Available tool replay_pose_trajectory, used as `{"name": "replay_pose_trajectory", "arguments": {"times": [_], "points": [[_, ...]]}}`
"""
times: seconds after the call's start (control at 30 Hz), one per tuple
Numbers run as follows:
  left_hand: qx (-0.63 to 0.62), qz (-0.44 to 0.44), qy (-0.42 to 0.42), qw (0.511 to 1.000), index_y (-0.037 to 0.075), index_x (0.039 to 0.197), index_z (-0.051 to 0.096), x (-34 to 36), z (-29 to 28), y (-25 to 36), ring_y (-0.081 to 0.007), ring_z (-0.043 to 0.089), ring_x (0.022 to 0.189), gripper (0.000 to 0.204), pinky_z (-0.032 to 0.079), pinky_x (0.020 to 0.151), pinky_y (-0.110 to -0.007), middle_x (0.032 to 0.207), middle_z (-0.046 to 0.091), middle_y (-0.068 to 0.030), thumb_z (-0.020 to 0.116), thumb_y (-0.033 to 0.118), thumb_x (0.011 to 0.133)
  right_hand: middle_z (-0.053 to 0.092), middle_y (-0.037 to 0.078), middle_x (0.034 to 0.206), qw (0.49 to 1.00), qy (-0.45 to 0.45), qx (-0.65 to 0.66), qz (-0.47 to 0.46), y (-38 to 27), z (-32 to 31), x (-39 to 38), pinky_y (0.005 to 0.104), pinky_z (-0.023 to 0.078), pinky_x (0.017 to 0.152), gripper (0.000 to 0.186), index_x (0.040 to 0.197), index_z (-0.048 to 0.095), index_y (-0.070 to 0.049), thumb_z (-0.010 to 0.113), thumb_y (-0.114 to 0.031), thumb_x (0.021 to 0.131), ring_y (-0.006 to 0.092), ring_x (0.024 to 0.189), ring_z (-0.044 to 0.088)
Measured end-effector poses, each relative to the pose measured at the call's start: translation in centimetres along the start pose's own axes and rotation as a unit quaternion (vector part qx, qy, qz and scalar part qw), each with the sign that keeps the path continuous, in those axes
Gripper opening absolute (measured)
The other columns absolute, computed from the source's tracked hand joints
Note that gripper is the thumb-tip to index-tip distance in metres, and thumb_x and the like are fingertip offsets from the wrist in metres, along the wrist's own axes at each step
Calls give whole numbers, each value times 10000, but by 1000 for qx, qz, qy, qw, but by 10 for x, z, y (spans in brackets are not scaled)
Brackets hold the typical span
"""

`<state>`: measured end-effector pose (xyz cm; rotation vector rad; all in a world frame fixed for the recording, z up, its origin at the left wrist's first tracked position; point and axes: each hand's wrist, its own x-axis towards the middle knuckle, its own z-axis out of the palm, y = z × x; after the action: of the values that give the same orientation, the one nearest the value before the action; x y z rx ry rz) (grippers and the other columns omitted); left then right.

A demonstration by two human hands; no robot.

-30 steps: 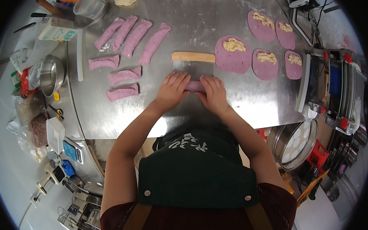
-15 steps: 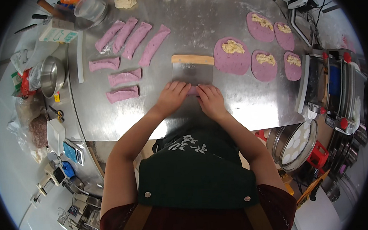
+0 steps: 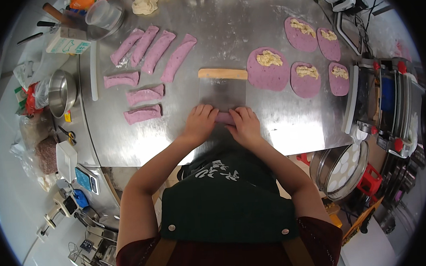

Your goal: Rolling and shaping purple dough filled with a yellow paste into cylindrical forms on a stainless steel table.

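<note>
At the near middle of the steel table [image 3: 289, 124], a short purple dough roll [image 3: 224, 118] lies between my hands. My left hand [image 3: 201, 121] is closed over its left end, and my right hand [image 3: 245, 125] is closed over its right end. The fingers hide both ends. Just beyond my fingertips rests a dough scraper [image 3: 223, 74] with a wooden handle. To the right of it lies a flat purple dough round [image 3: 268, 77] topped with a pale yellow filling [image 3: 270, 58]. Several finished purple dough rolls [image 3: 158, 52] sit at the left.
More filled dough pieces [image 3: 305, 79] lie at the right, beside a dough machine [image 3: 387, 95]. A metal bowl [image 3: 62, 93], scissors [image 3: 68, 134] and a scale [image 3: 86, 179] line the left side. Pale dough [image 3: 144, 4] sits at the far edge.
Both hands have come slightly nearer to me with the dough roll, away from the scraper. More of the roll shows between them. The whole view has shifted a little.
</note>
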<state>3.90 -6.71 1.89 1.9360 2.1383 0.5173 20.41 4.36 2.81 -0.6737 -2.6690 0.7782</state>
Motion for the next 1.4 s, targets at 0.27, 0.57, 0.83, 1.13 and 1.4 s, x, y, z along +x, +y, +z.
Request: {"name": "replay_pose_trajectory", "arguments": {"times": [0.27,0.57,0.83,1.13,1.4], "points": [[-24,-39,-55,997,92,1100,580,-4,-6,3,-283,506,1026,439,415,839,-404,1046,522,-84,718,194,696,524,92,997,999,-37,-17,28,0,-1,3,410,438,785,488,1038,605,-62,782,-198,604,301,958,519],[-71,-54,-135,987,87,1015,574,-2,-24,3,-311,531,999,358,447,800,-420,1036,529,-103,705,150,687,550,95,915,993,-111,-17,34,-3,-11,14,418,452,751,371,930,553,-82,745,-138,618,296,895,556],[-133,-23,-51,990,57,1015,598,120,-72,-46,-346,566,953,409,474,821,-429,968,562,-142,752,115,640,610,146,995,961,-162,192,113,53,-62,133,396,486,799,512,1062,604,-35,808,-200,623,304,919,611],[44,29,112,992,43,1108,599,299,-58,-125,-294,555,977,475,462,832,-397,1007,563,-106,762,137,672,585,93,1018,998,36,-50,7,152,-63,313,393,490,783,423,1023,618,-78,798,-223,669,309,938,602],[32,59,113,991,50,1176,574,320,-32,-150,-273,542,1018,460,437,854,-388,1072,564,-90,713,166,753,580,74,1031,998,31,-44,-19,185,-54,327,392,476,801,425,1037,618,-65,780,-222,676,290,957,573]]}}
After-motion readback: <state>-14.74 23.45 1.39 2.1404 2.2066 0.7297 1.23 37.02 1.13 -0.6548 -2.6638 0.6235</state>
